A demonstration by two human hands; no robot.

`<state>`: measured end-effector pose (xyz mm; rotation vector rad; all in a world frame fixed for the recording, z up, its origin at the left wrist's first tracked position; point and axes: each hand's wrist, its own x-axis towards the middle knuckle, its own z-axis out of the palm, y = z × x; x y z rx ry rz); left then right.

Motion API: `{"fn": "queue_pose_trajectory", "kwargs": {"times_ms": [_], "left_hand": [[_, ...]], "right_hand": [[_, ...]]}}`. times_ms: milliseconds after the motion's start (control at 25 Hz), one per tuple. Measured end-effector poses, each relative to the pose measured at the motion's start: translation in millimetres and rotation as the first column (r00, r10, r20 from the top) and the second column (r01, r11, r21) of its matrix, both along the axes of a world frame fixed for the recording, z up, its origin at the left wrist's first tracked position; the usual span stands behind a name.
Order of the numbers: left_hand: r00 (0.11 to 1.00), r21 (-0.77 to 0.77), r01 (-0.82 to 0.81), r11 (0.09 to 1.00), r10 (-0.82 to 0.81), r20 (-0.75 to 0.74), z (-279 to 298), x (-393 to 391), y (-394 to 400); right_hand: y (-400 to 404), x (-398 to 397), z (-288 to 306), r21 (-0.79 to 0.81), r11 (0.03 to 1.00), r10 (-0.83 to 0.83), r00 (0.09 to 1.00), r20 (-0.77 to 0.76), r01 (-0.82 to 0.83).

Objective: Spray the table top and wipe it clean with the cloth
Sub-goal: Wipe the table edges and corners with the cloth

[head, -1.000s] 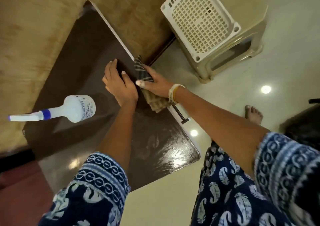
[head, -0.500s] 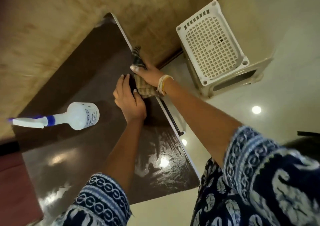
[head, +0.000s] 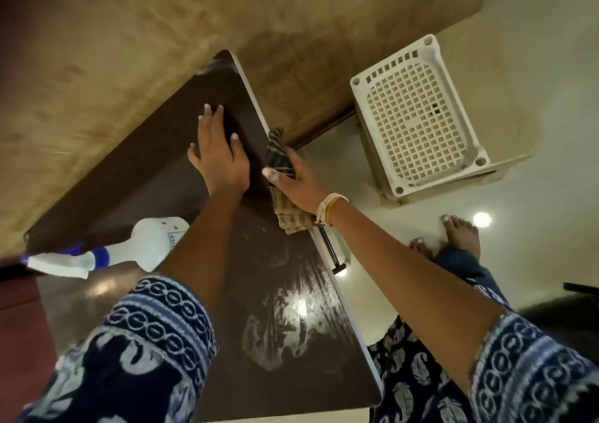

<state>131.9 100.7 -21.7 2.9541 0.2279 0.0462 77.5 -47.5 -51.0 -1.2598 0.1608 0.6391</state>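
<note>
Dark brown and glossy, the table top (head: 168, 176) carries pale smeared streaks (head: 278, 335) on its near part, toward the right edge. Patterned blue sleeves (head: 155, 341) cover both upper arms at the near side. A white spray bottle (head: 142, 247) with a blue collar lies on its side close to the left edge, nozzle pointing left; the left forearm crosses in front of its base and hides part of it. Further in, the left hand (head: 220, 160) lies flat on the table top near the right edge, fingers straight and slightly spread, holding nothing. Just beside it, the right hand (head: 296, 182) grasps the striped cloth (head: 283, 192), thumb and fingers curled over it, and presses it against the right edge of the table top; the cloth's ends show beyond the hand at both sides. A pale bangle (head: 330, 208) sits on that wrist. Bare feet (head: 460, 234) stand on the light floor (head: 534, 228) right of the table. Beyond them stands a white perforated plastic stool (head: 418, 121), apart from the table's right edge.
</note>
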Motion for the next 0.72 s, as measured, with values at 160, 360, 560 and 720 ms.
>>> {"fn": "queue_pose_trajectory", "kwargs": {"times_ms": [160, 360, 560, 720], "left_hand": [[0.995, -0.114, -0.055, 0.992, 0.063, 0.071, -9, 15, 2], [0.993, -0.114, -0.051, 0.992, 0.062, 0.095, -11, 13, 2], [0.993, -0.162, -0.068, 0.984, 0.083, 0.086, -9, 14, 5], [0.992, -0.188, -0.070, 0.980, 0.089, 0.091, -9, 13, 4]], "right_hand": [[16, 57, -4, -0.053, 0.998, 0.041, 0.997, 0.070, -0.037], [39, 144, -8, -0.099, 0.994, 0.049, 0.995, 0.087, -0.041], [50, 217, -5, -0.237, 0.959, 0.197, 0.967, 0.162, -0.155], [48, 222, 4, -0.377, 0.917, 0.259, 0.915, 0.309, -0.132]]}}
